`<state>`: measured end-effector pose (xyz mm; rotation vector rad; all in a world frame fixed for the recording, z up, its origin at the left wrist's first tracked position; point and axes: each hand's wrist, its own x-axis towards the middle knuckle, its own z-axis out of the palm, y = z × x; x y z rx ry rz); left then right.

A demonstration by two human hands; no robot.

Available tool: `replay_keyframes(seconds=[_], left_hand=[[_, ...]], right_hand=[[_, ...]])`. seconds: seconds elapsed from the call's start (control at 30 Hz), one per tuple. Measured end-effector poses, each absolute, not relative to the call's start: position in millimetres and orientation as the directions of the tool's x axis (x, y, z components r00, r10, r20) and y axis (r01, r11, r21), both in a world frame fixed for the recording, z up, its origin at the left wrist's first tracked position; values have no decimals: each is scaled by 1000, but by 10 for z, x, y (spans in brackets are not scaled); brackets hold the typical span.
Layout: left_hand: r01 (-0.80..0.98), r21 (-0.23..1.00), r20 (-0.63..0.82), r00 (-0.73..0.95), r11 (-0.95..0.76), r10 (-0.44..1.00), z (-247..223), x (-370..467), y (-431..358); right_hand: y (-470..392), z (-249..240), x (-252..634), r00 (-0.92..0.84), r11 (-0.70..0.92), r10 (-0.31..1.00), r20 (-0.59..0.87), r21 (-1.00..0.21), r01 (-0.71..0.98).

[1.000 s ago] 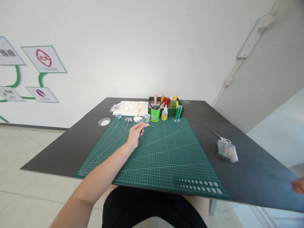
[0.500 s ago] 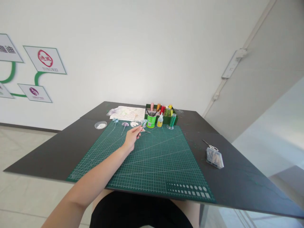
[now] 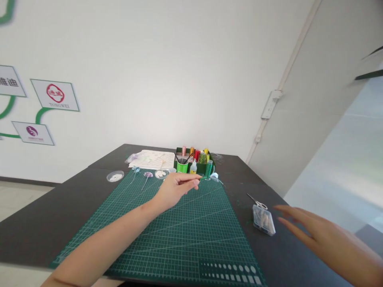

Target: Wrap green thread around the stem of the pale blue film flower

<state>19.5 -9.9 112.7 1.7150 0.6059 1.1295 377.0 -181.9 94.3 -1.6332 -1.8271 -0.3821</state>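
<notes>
My left hand (image 3: 176,187) is over the cutting mat, its thumb and fingers pinching the green stem of a craft flower. The pale blue flower head (image 3: 214,175) sticks out to the right of the fingertips, in front of the thread spools. My right hand (image 3: 317,231) is at the right side, blurred, with its fingers apart and nothing in them. Nearest to it are a clear plastic box (image 3: 263,220) of small items and scissors (image 3: 259,204) with white handles. A blue flower (image 3: 135,170) and a purple flower (image 3: 147,175) lie on wire stems at the mat's far left.
The green cutting mat (image 3: 179,235) covers the table's middle. Behind it are a green can (image 3: 182,167) with brushes, a glue bottle (image 3: 193,167), a dark green box of thread spools (image 3: 206,157) and white paper (image 3: 155,158). Shallow dishes (image 3: 115,176) hold white pieces.
My left hand has moved right with the flower, whose head now points rightward. My right hand has come into view from the right. The camera has tilted up slightly.
</notes>
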Motion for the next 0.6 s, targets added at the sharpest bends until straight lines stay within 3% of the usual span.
replay_keyframes(seconds=[0.07,0.17,0.27,0.37,0.47,0.6], left_hand=[[-106,876,467,432,-471,771,1348,193,-178],[-132,784,616,282,-606,735,1641,184,-269],[-147,710,704,160,-689,692,1831,195,-354],[-92,626,779,93,-774,620,1892,237,-432],[-37,561,827,-6,-827,562,1867,279,-503],[45,501,865,-6,-864,501,1821,288,-594]], right_hand=[[-1493,1240,3330,-219,327,830,513,-130,936],[-1172,1586,2635,-367,528,741,562,-152,835],[-977,1753,2117,-251,640,665,703,-363,677],[-838,1816,1823,-97,758,639,763,-603,247],[-785,1833,1684,5,740,672,741,-671,-45],[-842,1814,1618,111,733,680,725,-676,-79]])
